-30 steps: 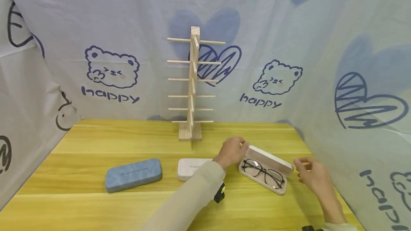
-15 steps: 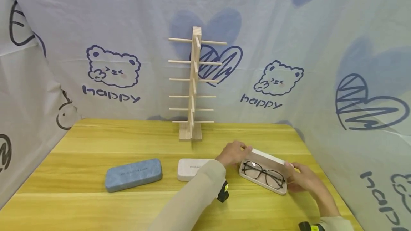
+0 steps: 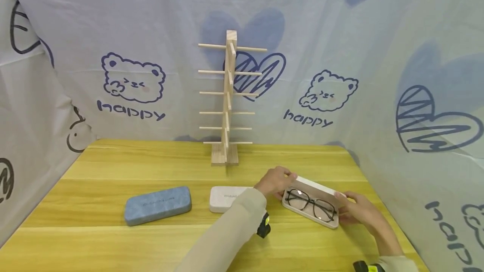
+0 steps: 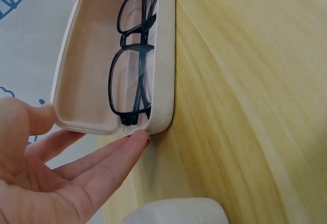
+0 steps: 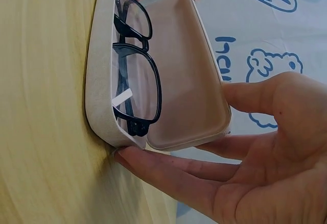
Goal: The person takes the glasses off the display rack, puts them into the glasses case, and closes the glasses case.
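A pale beige glasses case [image 3: 312,189] stands lid-up on the table at the right, its lid raised at the back. Black-framed eyeglasses [image 3: 311,201] lie inside, temples folded behind the lenses. At the case's left end, my left hand [image 3: 274,181] holds the lid edge with its thumb, and a fingertip touches the base near the hinge. My right hand [image 3: 358,209] grips the opposite end likewise; in the right wrist view its thumb presses the lid's rim while its other fingers sit behind the lid and at the base corner.
A white glasses case [image 3: 224,199], partly behind my left sleeve, and a blue one [image 3: 158,205] lie shut to the left. A wooden rack [image 3: 229,95] with several rows of pegs stands at the back, before a printed cloth [image 3: 181,20].
My right hand has moved left from beside the case onto its right end. My left hand has shifted slightly at the left end. The eyeglasses stay in place.
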A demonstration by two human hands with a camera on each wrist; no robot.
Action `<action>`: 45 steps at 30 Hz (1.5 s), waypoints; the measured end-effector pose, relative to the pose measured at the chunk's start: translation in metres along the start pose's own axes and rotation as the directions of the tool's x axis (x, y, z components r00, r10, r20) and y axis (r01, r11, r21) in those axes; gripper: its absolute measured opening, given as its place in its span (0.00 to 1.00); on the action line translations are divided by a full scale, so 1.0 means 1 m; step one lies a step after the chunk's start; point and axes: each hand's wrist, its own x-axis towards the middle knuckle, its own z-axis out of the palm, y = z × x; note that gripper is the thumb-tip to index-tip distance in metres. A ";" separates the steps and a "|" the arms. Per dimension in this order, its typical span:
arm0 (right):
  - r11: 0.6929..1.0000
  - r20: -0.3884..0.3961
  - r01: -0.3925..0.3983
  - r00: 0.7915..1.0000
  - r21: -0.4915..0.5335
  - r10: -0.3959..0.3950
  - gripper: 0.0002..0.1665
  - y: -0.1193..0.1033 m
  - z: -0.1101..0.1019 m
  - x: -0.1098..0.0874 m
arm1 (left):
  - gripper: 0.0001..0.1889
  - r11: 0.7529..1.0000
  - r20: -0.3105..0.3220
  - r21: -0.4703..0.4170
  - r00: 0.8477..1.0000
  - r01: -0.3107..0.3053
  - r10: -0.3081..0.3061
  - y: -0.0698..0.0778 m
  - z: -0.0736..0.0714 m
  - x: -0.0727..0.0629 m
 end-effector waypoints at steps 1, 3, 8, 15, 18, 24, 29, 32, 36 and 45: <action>1.000 0.005 0.003 1.000 -0.003 -0.003 0.40 0.000 0.000 0.000 | 0.26 1.000 0.001 -0.008 1.000 0.005 -0.005 0.000 0.000 -0.001; 1.000 0.014 0.009 1.000 -0.001 -0.009 0.39 0.000 -0.001 0.000 | 0.26 1.000 0.004 -0.013 1.000 0.010 -0.010 0.001 0.001 -0.003; 1.000 0.027 0.020 0.999 0.020 -0.020 0.37 0.003 -0.002 0.000 | 0.25 1.000 0.001 -0.004 1.000 0.013 -0.013 0.002 0.003 -0.008; 0.998 0.056 0.054 0.997 0.035 -0.056 0.31 0.005 -0.002 -0.001 | 0.22 1.000 -0.013 -0.002 1.000 -0.016 0.016 -0.001 0.004 -0.013; 0.998 0.059 0.052 0.997 0.037 -0.054 0.28 0.005 -0.002 -0.002 | 0.21 1.000 -0.015 -0.003 1.000 -0.026 0.026 -0.003 0.004 -0.015; 0.996 0.082 0.069 0.994 0.055 -0.074 0.23 0.006 -0.002 -0.005 | 0.19 0.998 -0.002 0.004 0.998 -0.061 0.061 -0.008 0.002 -0.016; 0.996 0.083 0.084 0.993 0.027 -0.086 0.23 0.007 -0.002 -0.007 | 0.18 0.998 0.007 0.021 0.998 -0.060 0.060 -0.011 0.003 -0.016; 0.995 0.082 0.098 0.992 0.014 -0.099 0.22 0.008 -0.001 -0.008 | 0.17 0.998 0.011 0.031 0.998 -0.061 0.060 -0.013 0.004 -0.016; 0.994 0.085 0.110 0.990 0.007 -0.110 0.22 0.009 -0.001 -0.007 | 0.18 0.995 0.005 0.064 0.997 -0.077 0.077 -0.014 0.005 -0.017; 0.995 0.099 0.102 0.990 0.002 -0.102 0.23 0.010 -0.002 -0.006 | 0.18 0.995 0.015 0.031 0.995 -0.099 0.099 -0.018 0.007 -0.016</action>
